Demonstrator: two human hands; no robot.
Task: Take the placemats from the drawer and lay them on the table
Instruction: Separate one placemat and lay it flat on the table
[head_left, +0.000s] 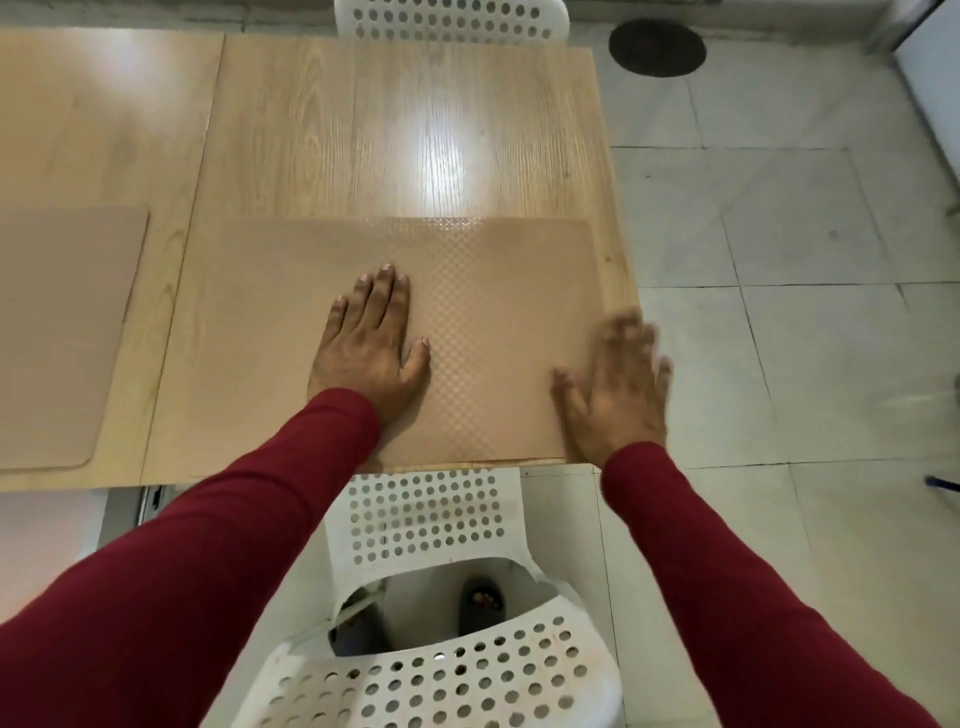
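Observation:
A tan textured placemat (493, 291) lies flat on the near right part of the wooden table (395, 130). My left hand (371, 343) rests palm down on its middle, fingers spread. At the mat's near right corner, by the table edge, my right hand (615, 384) is blurred, its fingers apart and palm down, holding nothing. A second tan placemat (57, 332) lies flat on the table at the left. The drawer is out of view.
A white perforated chair (431, 525) stands tucked at the table's near edge below my arms. Another white chair (452, 21) is at the far side. Grey tiled floor (779, 312) runs along the right, with a dark round drain cover (657, 48).

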